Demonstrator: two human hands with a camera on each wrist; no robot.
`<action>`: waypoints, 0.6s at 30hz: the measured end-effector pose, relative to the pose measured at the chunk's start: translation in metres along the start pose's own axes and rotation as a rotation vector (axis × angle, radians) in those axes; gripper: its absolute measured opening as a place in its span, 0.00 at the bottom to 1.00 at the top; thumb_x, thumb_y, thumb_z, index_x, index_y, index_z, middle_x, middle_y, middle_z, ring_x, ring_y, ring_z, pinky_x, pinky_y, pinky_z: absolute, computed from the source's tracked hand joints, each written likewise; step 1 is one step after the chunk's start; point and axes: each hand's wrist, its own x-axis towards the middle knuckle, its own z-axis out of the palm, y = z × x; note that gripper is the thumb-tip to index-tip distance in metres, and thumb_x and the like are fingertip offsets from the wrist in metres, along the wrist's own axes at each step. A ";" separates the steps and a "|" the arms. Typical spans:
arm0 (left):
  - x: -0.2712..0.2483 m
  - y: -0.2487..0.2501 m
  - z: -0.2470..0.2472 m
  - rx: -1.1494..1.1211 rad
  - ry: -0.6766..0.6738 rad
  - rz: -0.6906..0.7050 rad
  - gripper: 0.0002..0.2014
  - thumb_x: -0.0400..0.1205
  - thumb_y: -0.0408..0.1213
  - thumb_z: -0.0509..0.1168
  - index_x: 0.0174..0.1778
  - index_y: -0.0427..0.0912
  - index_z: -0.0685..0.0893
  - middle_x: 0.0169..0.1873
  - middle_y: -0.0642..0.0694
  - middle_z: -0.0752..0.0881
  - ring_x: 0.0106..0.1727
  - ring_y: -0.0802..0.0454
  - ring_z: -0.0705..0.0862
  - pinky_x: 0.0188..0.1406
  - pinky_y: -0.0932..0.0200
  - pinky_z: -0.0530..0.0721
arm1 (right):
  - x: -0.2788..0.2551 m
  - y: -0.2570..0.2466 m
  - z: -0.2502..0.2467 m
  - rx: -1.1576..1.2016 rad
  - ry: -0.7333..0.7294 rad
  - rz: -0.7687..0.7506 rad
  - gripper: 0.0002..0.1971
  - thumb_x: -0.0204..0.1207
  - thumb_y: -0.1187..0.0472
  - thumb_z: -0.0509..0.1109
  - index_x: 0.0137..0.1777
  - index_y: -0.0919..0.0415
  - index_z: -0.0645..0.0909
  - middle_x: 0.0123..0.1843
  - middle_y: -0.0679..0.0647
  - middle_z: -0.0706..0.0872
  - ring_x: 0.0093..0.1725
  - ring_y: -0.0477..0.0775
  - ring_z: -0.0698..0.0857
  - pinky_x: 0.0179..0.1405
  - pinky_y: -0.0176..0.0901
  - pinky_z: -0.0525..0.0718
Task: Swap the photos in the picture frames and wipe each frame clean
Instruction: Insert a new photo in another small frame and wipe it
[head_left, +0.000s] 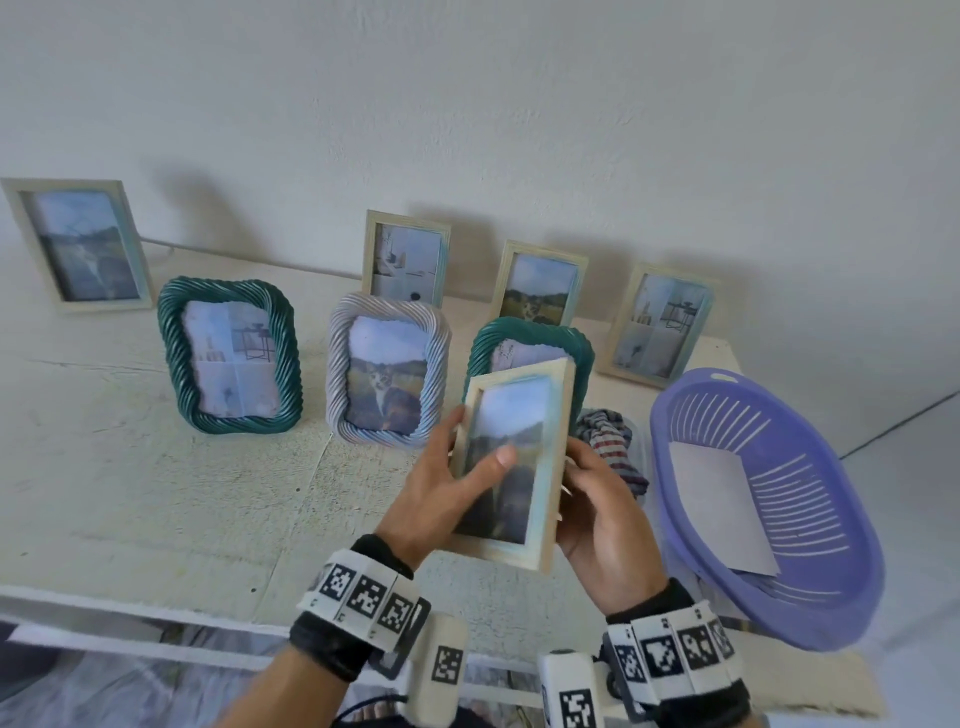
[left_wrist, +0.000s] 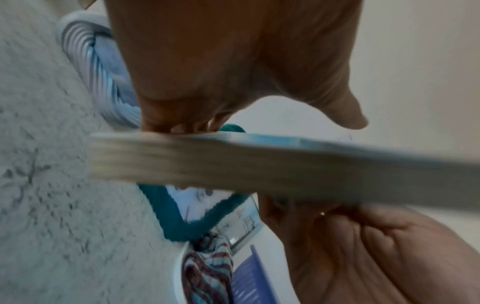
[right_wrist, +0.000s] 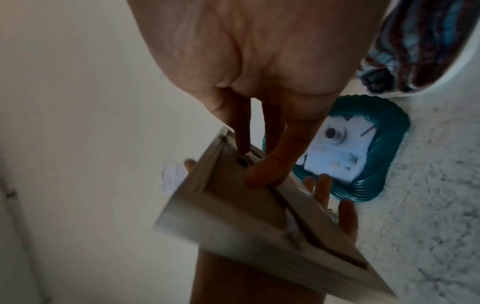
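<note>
I hold a pale wooden frame (head_left: 511, 457) with a landscape photo, tilted, above the table in front of me. My left hand (head_left: 480, 439) grips its left edge, thumb on the glass and fingers behind. My right hand (head_left: 576, 467) holds the right edge. In the right wrist view its fingers (right_wrist: 259, 164) lie on the frame's back (right_wrist: 233, 216) near a small tab. The left wrist view shows the frame's blurred edge (left_wrist: 259, 164) between both hands. A striped cloth (head_left: 613, 441) lies just behind the frame.
On the white table (head_left: 156, 493) stand a teal rope frame (head_left: 228, 353), a lavender one (head_left: 387, 369), another teal one (head_left: 524, 343) and several wooden frames along the wall (head_left: 405, 257). A purple basket (head_left: 779, 493) holding white paper (head_left: 722, 514) sits at the right.
</note>
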 end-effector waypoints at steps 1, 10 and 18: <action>0.000 0.001 0.005 -0.003 -0.048 -0.008 0.54 0.61 0.73 0.71 0.80 0.51 0.63 0.71 0.53 0.77 0.69 0.56 0.80 0.70 0.47 0.79 | -0.002 0.000 0.002 -0.103 -0.021 -0.047 0.18 0.81 0.70 0.56 0.60 0.57 0.85 0.58 0.63 0.86 0.49 0.61 0.85 0.37 0.52 0.86; -0.009 0.018 0.030 -0.210 -0.135 -0.120 0.39 0.66 0.70 0.67 0.67 0.49 0.80 0.60 0.45 0.88 0.64 0.48 0.85 0.63 0.39 0.82 | -0.013 0.005 -0.001 -0.806 -0.047 -0.294 0.22 0.79 0.55 0.70 0.70 0.35 0.72 0.58 0.40 0.82 0.46 0.51 0.85 0.42 0.55 0.88; -0.015 0.025 0.036 -0.182 -0.068 -0.160 0.31 0.60 0.69 0.65 0.51 0.52 0.86 0.41 0.54 0.89 0.48 0.58 0.87 0.58 0.39 0.84 | -0.017 -0.019 -0.025 -1.538 0.203 -0.673 0.11 0.72 0.49 0.68 0.49 0.52 0.86 0.39 0.48 0.79 0.37 0.49 0.80 0.31 0.41 0.78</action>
